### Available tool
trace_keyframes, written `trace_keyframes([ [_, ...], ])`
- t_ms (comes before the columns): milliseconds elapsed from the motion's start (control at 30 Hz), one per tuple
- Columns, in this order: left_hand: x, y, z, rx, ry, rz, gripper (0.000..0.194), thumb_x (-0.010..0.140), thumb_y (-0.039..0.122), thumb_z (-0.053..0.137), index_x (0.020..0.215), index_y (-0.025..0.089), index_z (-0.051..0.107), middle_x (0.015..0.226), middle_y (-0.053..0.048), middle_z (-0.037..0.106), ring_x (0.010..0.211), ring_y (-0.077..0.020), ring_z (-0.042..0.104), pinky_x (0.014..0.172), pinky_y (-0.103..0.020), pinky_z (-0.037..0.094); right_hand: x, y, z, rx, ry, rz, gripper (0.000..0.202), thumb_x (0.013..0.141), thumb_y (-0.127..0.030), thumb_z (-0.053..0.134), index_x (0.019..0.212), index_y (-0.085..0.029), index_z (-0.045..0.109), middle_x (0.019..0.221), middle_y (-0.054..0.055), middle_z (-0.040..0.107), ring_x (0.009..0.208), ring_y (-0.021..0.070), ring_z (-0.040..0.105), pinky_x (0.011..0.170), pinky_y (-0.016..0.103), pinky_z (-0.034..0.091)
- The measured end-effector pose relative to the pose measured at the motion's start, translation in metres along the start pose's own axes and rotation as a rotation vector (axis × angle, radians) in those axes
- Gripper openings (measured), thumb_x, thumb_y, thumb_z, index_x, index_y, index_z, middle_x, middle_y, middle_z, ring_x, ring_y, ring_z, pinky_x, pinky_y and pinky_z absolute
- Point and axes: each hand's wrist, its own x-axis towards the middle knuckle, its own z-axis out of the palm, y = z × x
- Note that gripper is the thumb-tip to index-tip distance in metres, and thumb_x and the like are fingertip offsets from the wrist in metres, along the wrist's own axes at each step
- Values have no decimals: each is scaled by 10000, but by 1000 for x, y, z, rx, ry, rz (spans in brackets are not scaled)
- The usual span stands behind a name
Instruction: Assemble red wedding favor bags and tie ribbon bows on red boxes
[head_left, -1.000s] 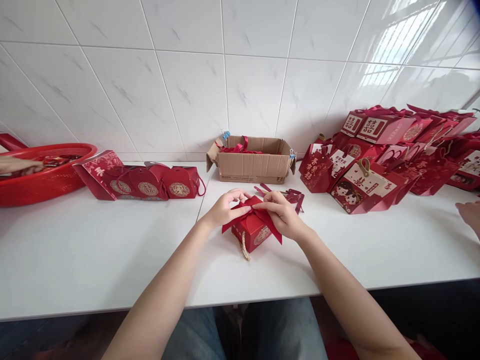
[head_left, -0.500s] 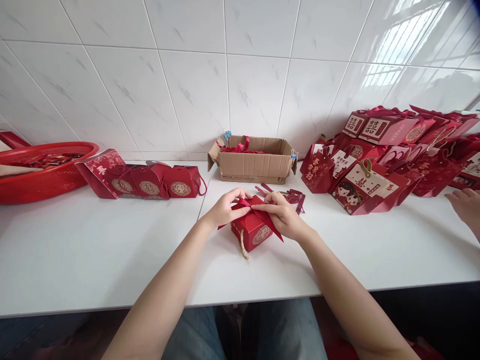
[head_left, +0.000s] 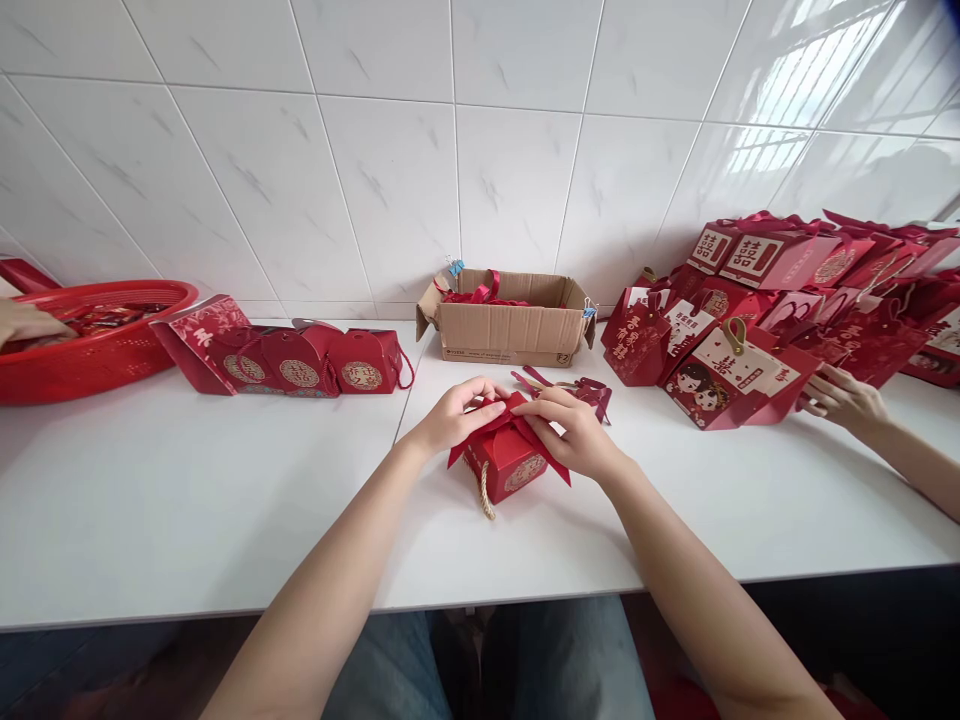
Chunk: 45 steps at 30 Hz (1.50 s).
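Observation:
A small red gift box (head_left: 506,468) with a gold emblem and a gold rope handle (head_left: 486,490) stands on the white table in front of me. Dark red ribbon (head_left: 551,458) lies over its top, its ends hanging at both sides. My left hand (head_left: 459,415) pinches the ribbon at the left of the lid. On the right, my right hand (head_left: 566,425) grips the ribbon between thumb and fingers. Just behind the box lie loose ribbon pieces (head_left: 592,393). The fingers partly hide the knot or bow.
An open cardboard box (head_left: 514,333) with red ribbons stands by the tiled wall. Red gift boxes (head_left: 300,362) line up at left beside a red basket (head_left: 120,345), where another person's hand (head_left: 30,322) reaches in. At right, another hand (head_left: 847,400) touches a pile of gift boxes (head_left: 780,260).
My hands have moved slightly apart along the ribbon. The other person's hand at right has reached left to the piled boxes. The hand at left shows further into the basket.

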Motion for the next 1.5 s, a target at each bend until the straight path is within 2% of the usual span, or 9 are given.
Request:
trace_keyframes([
  [433, 0, -1, 3, 78, 95, -19, 217, 838, 394, 560, 826, 185, 503, 1055, -52, 596, 731, -118, 517, 659, -268, 432, 0, -4, -4, 10, -139, 75, 283, 935, -149, 389, 1101, -183, 615, 868, 81, 627, 776, 172, 572, 694, 329, 495],
  [600, 1, -3, 0, 150, 125, 4, 229, 829, 377, 555, 740, 184, 468, 1006, -36, 587, 696, -116, 494, 665, -274, 416, 1, -5, -8, 17, -199, 57, 340, 927, -120, 352, 1134, -171, 617, 897, 88, 629, 803, 172, 575, 698, 322, 496],
  [700, 1, -3, -1, 168, 134, -6, 233, 821, 366, 554, 713, 183, 460, 992, -32, 577, 668, -110, 475, 663, -278, 413, 2, -6, -10, 5, -238, 43, 361, 926, -122, 335, 1162, -170, 604, 837, 72, 608, 762, 166, 559, 679, 316, 495],
  [800, 1, -3, -2, 138, 134, -12, 254, 819, 355, 550, 685, 176, 429, 1005, -36, 567, 639, -92, 452, 655, -274, 414, 1, -6, -9, -3, -244, 19, 368, 929, -124, 327, 1197, -174, 574, 837, 69, 598, 762, 166, 551, 684, 317, 496],
  [900, 1, -3, -3, 59, 109, -25, 256, 813, 347, 559, 697, 180, 403, 986, -39, 581, 671, -100, 481, 654, -268, 426, 0, -6, -6, 7, -222, 9, 381, 935, -124, 322, 1255, -188, 520, 951, 89, 618, 855, 178, 569, 744, 336, 505],
  [1033, 1, -4, -3, -15, 74, -39, 275, 811, 354, 574, 707, 182, 385, 977, -42, 596, 696, -108, 495, 645, -261, 426, -2, -5, -4, -27, -236, 5, 448, 926, -109, 323, 1336, -215, 469, 967, 85, 622, 838, 179, 572, 723, 339, 509],
  [1200, 0, -4, -6, -71, 36, -65, 264, 857, 419, 504, 752, 177, 493, 895, -39, 587, 759, -149, 528, 669, -285, 436, -1, -5, -5, -68, -285, -13, 547, 868, -42, 333, 1366, -220, 471, 1053, 101, 616, 909, 202, 573, 759, 371, 507],
  [1300, 0, -4, -7, -91, 24, -93, 292, 872, 443, 474, 780, 174, 542, 907, -52, 598, 800, -172, 547, 691, -302, 452, -1, -5, -6, -68, -314, -1, 536, 858, -34, 353, 1314, -247, 537, 1094, 95, 611, 944, 203, 570, 786, 375, 501],
  [1500, 1, -5, -4, 20, 61, -74, 243, 804, 414, 603, 810, 183, 527, 880, -13, 565, 695, -116, 484, 646, -260, 422, -1, -6, -5, -75, -331, 10, 511, 849, -24, 366, 1234, -254, 611, 1094, 82, 607, 926, 195, 538, 794, 376, 486],
])
